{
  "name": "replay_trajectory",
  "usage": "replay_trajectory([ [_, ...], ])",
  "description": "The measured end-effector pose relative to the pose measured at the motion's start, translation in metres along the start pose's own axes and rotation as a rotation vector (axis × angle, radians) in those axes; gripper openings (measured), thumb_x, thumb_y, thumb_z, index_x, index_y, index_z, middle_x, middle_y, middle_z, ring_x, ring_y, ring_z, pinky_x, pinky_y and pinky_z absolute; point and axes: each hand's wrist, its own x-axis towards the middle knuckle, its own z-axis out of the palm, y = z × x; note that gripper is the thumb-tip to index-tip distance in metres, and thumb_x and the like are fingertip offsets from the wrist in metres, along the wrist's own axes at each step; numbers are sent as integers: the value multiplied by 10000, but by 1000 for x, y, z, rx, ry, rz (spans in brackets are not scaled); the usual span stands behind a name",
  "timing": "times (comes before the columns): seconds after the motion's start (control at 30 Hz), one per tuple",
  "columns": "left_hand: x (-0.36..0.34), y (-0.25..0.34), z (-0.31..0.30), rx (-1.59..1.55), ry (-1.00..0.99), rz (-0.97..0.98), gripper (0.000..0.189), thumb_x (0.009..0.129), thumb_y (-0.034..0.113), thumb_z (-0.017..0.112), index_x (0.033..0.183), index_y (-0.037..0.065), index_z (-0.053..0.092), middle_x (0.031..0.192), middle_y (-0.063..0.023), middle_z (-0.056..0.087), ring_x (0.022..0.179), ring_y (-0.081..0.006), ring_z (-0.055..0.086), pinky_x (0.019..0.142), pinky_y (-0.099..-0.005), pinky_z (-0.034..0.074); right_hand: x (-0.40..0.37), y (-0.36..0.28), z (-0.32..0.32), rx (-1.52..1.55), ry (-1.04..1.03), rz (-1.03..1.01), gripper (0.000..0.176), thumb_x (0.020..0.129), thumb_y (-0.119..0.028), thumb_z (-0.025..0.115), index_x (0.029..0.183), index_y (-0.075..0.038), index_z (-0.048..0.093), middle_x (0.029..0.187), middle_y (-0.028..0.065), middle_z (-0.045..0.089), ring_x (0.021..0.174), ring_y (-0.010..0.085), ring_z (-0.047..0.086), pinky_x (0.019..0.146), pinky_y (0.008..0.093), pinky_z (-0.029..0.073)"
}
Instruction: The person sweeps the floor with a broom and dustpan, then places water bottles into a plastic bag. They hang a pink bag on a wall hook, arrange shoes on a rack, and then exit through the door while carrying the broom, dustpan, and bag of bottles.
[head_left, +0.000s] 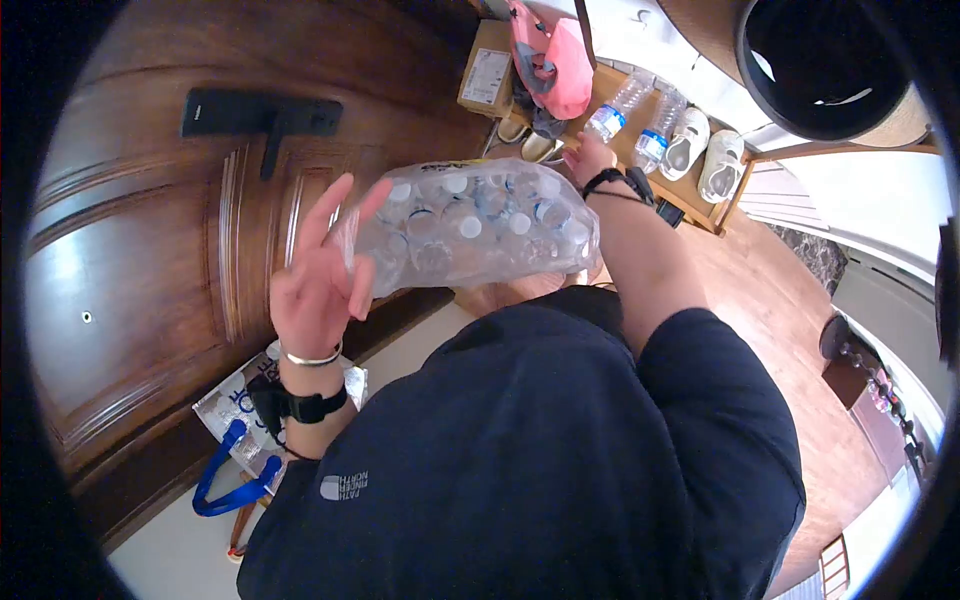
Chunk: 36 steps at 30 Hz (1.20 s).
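Observation:
A clear plastic bag (480, 262) full of empty bottles with white caps lies in front of my body. At its left end is my left hand (325, 265), raised with the fingers spread apart; the bag's edge lies against it. My right hand (592, 160) reaches past the bag's right end to a low wooden shelf. Its fingers, partly hidden, close on the near end of a clear plastic bottle (622, 105) with a blue and white label. Beside that one on the shelf is a second similar bottle (660, 130).
White shoes (686, 145) sit right of the bottles. A pink bag (560, 65) and a cardboard box (487, 75) are at the shelf's left. On the left is a brown wooden door (150, 250) with a black handle (270, 140). A blue-handled bag (225, 415) stands below it.

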Motion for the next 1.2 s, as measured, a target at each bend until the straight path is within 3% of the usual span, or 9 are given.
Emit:
replay_trajectory([
  [0.07, 6, 0, -1, 20, -31, -9, 802, 936, 414, 479, 1602, 62, 202, 1592, -335, 259, 531, -84, 480, 480, -214, 415, -53, -25, 12, 604, 283, 194, 273, 912, -182, 708, 1042, 51, 649, 834, 141, 703, 701, 214, 693, 588, 319, 564],
  [0.27, 13, 11, 4, 149, -64, -51, 818, 920, 420, 447, 1600, 42, 194, 1574, -316, 323, 525, -89, 473, 490, -211, 414, -236, -74, -34, -37, 184, -330, 238, 970, -186, 640, 1090, 19, 659, 857, 78, 720, 721, 146, 674, 643, 244, 519],
  [0.3, 15, 15, 6, 145, -73, -42, 818, 920, 420, 447, 1600, 42, 194, 1574, -316, 323, 525, -89, 473, 490, -211, 414, -254, -71, -52, -39, 76, -514, 301, 980, -157, 614, 1237, 1, 622, 955, 103, 701, 822, 172, 659, 720, 276, 515],
  [0.33, 17, 18, 7, 123, -98, -46, 826, 917, 436, 442, 1600, 43, 195, 1572, -311, 332, 520, -90, 472, 491, -209, 415, -269, -69, -74, -374, 108, -759, 458, 953, -105, 624, 1389, 2, 532, 1038, 155, 654, 885, 253, 638, 762, 344, 514],
  [0.43, 22, 31, 19, 121, -160, -36, 834, 913, 454, 433, 1599, 43, 197, 1573, -303, 338, 511, -88, 472, 493, -206, 420, -339, -138, -92, -733, -51, -1102, 678, 858, -101, 722, 1472, -2, 452, 996, 181, 605, 864, 353, 605, 762, 401, 513],
  [0.53, 25, 39, 32, 131, -246, 20, 782, 922, 394, 415, 1594, 47, 217, 1567, -289, 356, 513, -86, 475, 508, -200, 429, -358, -179, -81, -790, -168, -1264, 682, 846, -129, 740, 1460, -4, 471, 961, 161, 592, 830, 333, 603, 746, 407, 516],
  [0.67, 39, 57, 56, 417, -159, 84, 739, 895, 316, 412, 1581, 74, 277, 1548, -240, 417, 518, -56, 459, 517, -180, 425, -347, -210, -70, -857, -91, -1257, 634, 840, -156, 747, 1423, -34, 527, 930, 131, 586, 769, 314, 599, 686, 402, 521],
  [0.9, 51, 72, 68, 435, -155, 72, 737, 858, 274, 445, 1569, 121, 325, 1526, -210, 461, 496, -39, 448, 495, -164, 388, -334, -234, -87, -911, -103, -1286, 632, 836, -87, 747, 1429, -42, 533, 910, 148, 620, 759, 307, 623, 676, 392, 523],
  [1.2, 47, 56, 117, 628, -452, -59, 714, 874, 143, 423, 1577, 109, 305, 1537, -183, 449, 561, -80, 533, 577, -229, 474, -338, -241, -45, -860, -48, -1466, 505, 792, -141, 788, 1267, -68, 634, 833, 88, 613, 699, 269, 636, 616, 388, 526],
])
